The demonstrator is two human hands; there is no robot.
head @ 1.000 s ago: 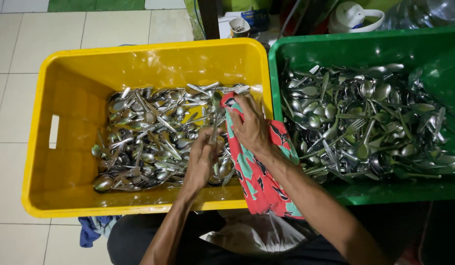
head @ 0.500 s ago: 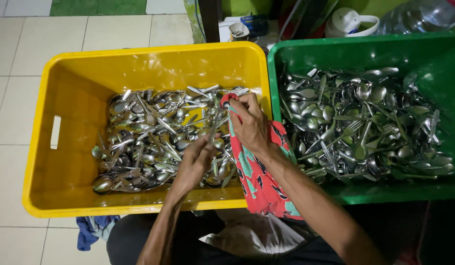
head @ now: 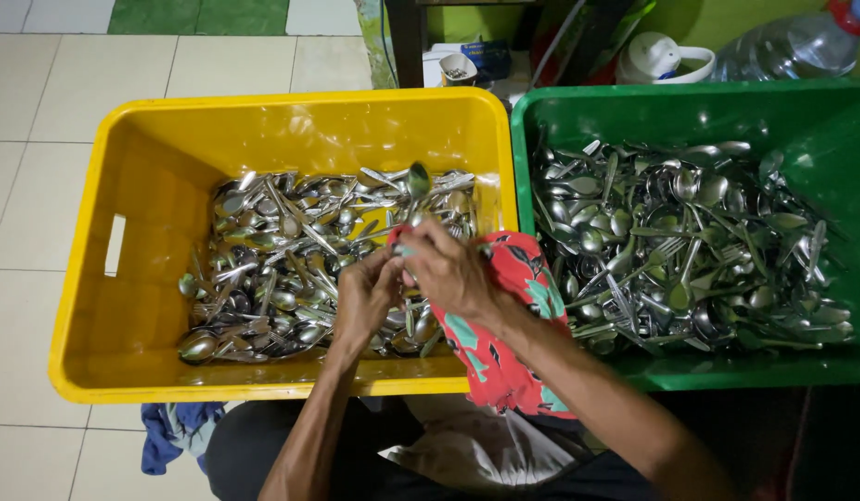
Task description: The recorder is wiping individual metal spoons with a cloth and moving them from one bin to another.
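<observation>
My left hand (head: 363,299) and my right hand (head: 449,274) meet over the yellow crate (head: 124,186), which holds a heap of steel spoons and forks (head: 282,264). One spoon (head: 416,186) sticks up from between the hands, bowl uppermost; my left hand grips its handle. My right hand holds a red and teal patterned cloth (head: 504,343) bunched around the lower part of that spoon. The cloth drapes over the crate's front edge onto my lap.
A green crate (head: 578,102) to the right is filled with more steel cutlery (head: 690,241). Behind the crates stand a white jug (head: 657,57), a clear water bottle (head: 782,51) and a small cup (head: 460,67). A blue rag (head: 170,431) lies on the tiled floor.
My right hand has slid with the cloth down the spoon toward my left hand, baring the spoon's bowl. The view has tilted slightly.
</observation>
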